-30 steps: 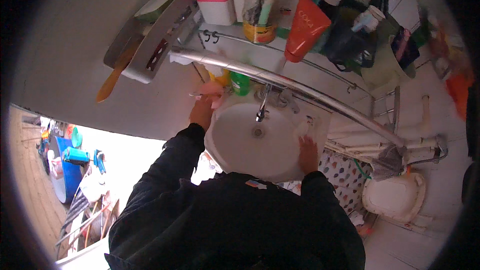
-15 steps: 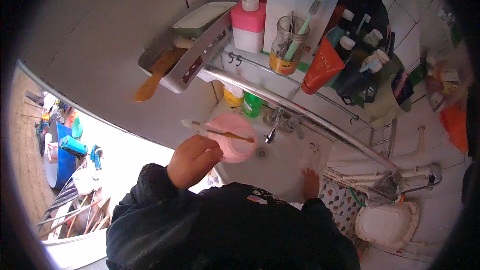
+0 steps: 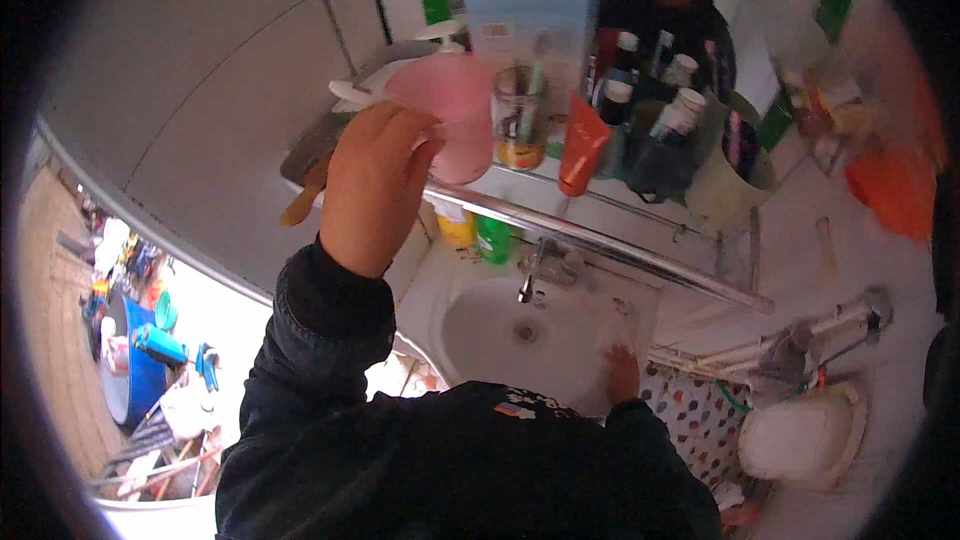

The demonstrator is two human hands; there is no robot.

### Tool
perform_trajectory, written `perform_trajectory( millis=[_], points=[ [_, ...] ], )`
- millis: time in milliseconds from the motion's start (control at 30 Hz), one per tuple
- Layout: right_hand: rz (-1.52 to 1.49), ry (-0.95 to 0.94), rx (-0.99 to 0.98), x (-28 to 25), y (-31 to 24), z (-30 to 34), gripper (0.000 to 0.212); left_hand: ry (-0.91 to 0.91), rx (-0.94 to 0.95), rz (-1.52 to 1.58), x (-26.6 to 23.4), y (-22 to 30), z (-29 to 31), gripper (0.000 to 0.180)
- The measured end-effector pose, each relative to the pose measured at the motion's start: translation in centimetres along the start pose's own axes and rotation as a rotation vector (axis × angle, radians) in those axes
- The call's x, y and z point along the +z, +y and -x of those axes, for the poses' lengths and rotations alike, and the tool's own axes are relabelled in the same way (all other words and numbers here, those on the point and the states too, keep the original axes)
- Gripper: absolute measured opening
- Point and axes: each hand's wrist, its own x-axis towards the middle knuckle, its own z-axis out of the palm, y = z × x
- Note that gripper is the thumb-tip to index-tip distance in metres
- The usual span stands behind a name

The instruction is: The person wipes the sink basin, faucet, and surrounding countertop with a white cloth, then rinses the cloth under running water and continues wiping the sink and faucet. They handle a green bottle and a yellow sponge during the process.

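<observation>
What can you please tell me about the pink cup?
The pink cup looks like smooth, translucent plastic, its outline softened by blur. The left hand grips its left side, holding it up, overlapping the pump bottle in view. A pale rounded handle end shows at its left. Its contents cannot be made out.

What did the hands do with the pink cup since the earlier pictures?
The left hand has lifted the pink cup from the sink's back left corner, first over the basin, then higher; now it appears just left of the glass jar. Nothing was visibly let go. The right hand stayed by the sink's right side.
</observation>
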Motion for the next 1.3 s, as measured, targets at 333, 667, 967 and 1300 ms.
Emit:
perform_trajectory(
  millis=[333,667,967,1300],
  points=[
    [0.049,-0.109,0.068,0.2,-0.3,-0.3,0.035,-0.121,-0.088,-0.023,3.1,-3.5,0.4,0.019],
    [0.156,-0.040,0.052,0.8,0.5,-5.2,0.044,0.126,-0.083,0.009,3.0,1.9,3.4,0.031],
    [0.073,-0.026,0.031,0.5,-2.6,-5.4,0.045,-0.864,0.127,0.608,14.6,4.4,19.7,0.028],
    [0.060,-0.120,0.134,-2.5,-5.8,5.9,0.041,-1.016,0.140,0.646,22.3,2.7,29.3,0.024]
  ],
)
